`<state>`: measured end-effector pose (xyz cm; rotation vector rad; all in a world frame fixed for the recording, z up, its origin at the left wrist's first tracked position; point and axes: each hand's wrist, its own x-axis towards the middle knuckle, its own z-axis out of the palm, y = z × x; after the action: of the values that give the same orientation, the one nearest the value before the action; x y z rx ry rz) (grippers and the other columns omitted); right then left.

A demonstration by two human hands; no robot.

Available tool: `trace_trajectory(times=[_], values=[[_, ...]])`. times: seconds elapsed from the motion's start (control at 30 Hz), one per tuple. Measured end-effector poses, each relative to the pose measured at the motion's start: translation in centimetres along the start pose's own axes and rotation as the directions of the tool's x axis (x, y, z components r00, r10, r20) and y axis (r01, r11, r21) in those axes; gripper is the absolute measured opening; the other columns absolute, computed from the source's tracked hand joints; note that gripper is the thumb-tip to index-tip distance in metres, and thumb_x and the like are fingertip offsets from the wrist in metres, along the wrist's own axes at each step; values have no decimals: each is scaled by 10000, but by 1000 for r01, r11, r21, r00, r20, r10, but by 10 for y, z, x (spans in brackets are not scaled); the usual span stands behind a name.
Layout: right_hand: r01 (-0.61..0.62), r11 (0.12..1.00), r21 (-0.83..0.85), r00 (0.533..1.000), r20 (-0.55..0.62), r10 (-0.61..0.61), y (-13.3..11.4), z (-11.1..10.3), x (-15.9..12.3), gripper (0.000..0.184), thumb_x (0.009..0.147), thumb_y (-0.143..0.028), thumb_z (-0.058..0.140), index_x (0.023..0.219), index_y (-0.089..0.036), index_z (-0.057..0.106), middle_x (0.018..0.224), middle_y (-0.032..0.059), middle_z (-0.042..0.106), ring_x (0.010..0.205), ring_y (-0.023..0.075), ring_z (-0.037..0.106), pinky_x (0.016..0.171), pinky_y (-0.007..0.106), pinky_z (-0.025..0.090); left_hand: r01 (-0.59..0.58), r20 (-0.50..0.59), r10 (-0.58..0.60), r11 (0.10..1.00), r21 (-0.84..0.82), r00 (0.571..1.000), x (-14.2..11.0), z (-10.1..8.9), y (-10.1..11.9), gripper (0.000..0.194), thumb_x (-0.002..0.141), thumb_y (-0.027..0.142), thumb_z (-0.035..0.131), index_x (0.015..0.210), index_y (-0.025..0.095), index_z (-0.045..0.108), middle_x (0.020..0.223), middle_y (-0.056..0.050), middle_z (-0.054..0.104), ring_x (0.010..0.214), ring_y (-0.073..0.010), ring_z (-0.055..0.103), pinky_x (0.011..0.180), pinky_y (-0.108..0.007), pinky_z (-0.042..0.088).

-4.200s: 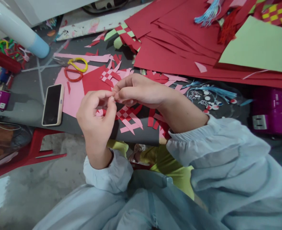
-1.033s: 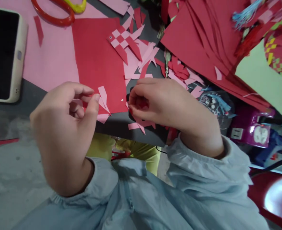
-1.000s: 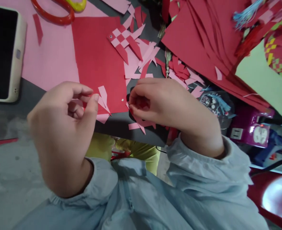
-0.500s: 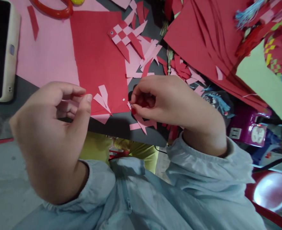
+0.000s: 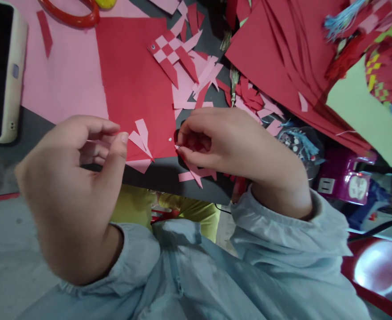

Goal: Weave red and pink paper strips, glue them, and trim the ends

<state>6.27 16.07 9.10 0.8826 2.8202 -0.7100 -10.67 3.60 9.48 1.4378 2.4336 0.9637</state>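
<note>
My left hand (image 5: 79, 178) is closed in a loose pinch, thumb tip close to the index finger; anything between them is hidden. Just right of its thumb, forked pink paper strips (image 5: 140, 137) lie over the red sheet (image 5: 136, 80). My right hand (image 5: 215, 142) pinches thumb and index finger together at the sheet's lower right corner. A tiny pale thing shows at those fingertips, too small to name. Beside them a small white dot (image 5: 170, 139) rests on the red sheet. Higher up lies a woven red-and-pink paper fish (image 5: 169, 51) with a small eye.
Pink and red paper scraps (image 5: 209, 75) litter the dark table. A phone (image 5: 2, 71) and red-handled scissors (image 5: 71, 15) are at the left. On the right are stacked red sheets (image 5: 282, 62), a clear container (image 5: 304, 146) with blue tassels, and a purple device (image 5: 344, 178).
The view has shifted very slightly. My right hand has moved a little to the left, still pinching. My left hand keeps nearly the same pose.
</note>
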Motion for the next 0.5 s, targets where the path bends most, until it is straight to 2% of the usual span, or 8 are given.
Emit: trace_trajectory(times=[0.27, 0.5], values=[[-19, 998, -52, 1000, 13, 20, -3, 3, 0, 139, 842, -212, 527, 879, -169, 653, 852, 63, 665, 775, 175, 590, 648, 280, 366, -9, 3, 9, 1000, -3, 1000, -2, 0, -1, 241, 797, 213, 637, 995, 117, 735, 806, -24, 716, 689, -129, 642, 672, -283, 496], [-27, 993, -119, 1000, -19, 25, -8, 6, -2, 135, 826, -187, 505, 853, -178, 636, 876, 69, 666, 761, 181, 596, 619, 285, 354, -9, -6, 10, 1000, 15, 1000, -1, 1, 0, 204, 796, 246, 650, 977, 192, 728, 799, 26, 719, 695, -124, 654, 669, -272, 505]])
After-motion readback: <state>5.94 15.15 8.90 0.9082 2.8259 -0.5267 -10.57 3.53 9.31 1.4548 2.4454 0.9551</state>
